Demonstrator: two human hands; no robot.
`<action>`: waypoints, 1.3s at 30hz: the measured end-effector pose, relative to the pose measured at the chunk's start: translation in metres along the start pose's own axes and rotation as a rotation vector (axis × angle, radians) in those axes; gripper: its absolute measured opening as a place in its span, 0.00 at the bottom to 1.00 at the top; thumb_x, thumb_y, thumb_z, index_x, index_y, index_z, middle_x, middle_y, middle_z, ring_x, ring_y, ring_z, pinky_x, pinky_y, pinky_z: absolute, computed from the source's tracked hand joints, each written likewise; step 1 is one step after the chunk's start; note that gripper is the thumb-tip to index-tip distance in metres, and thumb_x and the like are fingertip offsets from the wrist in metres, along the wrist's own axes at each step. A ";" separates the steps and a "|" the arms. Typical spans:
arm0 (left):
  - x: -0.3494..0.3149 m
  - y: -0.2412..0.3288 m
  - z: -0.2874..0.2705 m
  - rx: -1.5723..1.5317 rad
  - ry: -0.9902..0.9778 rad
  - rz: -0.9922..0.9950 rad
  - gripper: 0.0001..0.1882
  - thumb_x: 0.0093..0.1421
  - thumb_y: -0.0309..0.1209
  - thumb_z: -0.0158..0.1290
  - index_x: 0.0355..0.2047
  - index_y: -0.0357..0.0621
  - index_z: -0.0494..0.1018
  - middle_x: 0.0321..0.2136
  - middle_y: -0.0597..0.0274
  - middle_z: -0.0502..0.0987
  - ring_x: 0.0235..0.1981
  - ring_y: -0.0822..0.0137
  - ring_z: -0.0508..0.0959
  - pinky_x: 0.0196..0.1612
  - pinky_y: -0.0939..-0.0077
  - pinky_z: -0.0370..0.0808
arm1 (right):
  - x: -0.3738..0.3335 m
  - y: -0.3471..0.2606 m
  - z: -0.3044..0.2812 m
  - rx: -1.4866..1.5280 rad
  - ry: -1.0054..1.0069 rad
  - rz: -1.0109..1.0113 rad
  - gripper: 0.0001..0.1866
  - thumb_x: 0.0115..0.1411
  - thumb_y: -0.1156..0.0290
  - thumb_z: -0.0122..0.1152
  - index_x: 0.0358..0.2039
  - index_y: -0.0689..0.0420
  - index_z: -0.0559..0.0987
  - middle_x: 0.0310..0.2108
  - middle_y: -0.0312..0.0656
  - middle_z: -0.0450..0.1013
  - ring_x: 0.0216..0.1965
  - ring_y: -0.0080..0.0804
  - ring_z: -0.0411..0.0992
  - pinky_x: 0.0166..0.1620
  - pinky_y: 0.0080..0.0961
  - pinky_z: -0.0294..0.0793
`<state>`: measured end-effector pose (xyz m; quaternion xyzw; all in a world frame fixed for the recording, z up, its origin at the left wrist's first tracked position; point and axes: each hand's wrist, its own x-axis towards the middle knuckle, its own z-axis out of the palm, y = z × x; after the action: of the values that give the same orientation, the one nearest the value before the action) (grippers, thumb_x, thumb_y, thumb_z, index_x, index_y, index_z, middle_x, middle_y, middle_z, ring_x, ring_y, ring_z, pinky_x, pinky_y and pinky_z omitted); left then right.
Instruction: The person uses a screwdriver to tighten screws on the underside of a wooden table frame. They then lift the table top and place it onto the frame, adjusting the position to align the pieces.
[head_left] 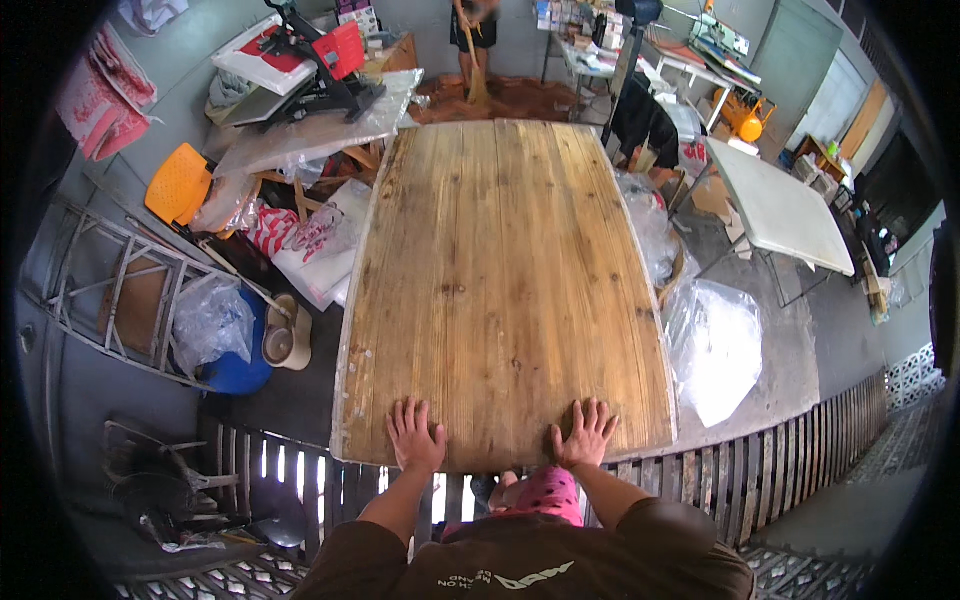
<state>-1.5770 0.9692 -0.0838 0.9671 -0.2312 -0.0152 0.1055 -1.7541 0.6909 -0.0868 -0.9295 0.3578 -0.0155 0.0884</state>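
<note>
A long plank-topped wooden table stretches away in front of me, its edges pale and worn. Flat on its near left corner lies my left hand, fingers spread. My right hand rests the same way near the right corner, palm down with fingers apart. Neither hand holds anything. Both forearms reach up from the lower edge.
A metal ladder and a blue drum stand left, beside a beige container. Clear plastic sheeting and a white folding table are at right. A slatted railing runs close by me. Far off, a person holds a broom.
</note>
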 end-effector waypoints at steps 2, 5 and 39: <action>0.006 0.002 0.005 -0.013 0.011 -0.002 0.33 0.60 0.44 0.49 0.64 0.46 0.60 0.68 0.55 0.54 0.71 0.48 0.47 0.71 0.45 0.39 | -0.005 0.002 -0.001 -0.015 -0.024 0.012 0.41 0.59 0.38 0.47 0.67 0.49 0.62 0.70 0.48 0.49 0.73 0.52 0.38 0.70 0.61 0.25; 0.002 0.001 0.007 -0.003 -0.010 -0.001 0.33 0.61 0.45 0.49 0.64 0.46 0.60 0.68 0.55 0.54 0.71 0.49 0.47 0.71 0.45 0.38 | -0.006 0.000 -0.003 -0.035 -0.033 0.025 0.41 0.59 0.38 0.47 0.67 0.49 0.62 0.70 0.48 0.49 0.73 0.51 0.38 0.70 0.60 0.25; 0.005 0.005 0.003 0.000 -0.061 -0.024 0.34 0.60 0.47 0.47 0.65 0.49 0.59 0.69 0.58 0.51 0.72 0.52 0.44 0.72 0.48 0.34 | -0.005 0.002 -0.002 -0.003 -0.053 0.037 0.42 0.60 0.37 0.44 0.68 0.49 0.61 0.72 0.47 0.46 0.73 0.50 0.35 0.70 0.61 0.23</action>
<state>-1.5748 0.9620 -0.0852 0.9689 -0.2226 -0.0459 0.0979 -1.7599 0.6925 -0.0849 -0.9229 0.3726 0.0114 0.0968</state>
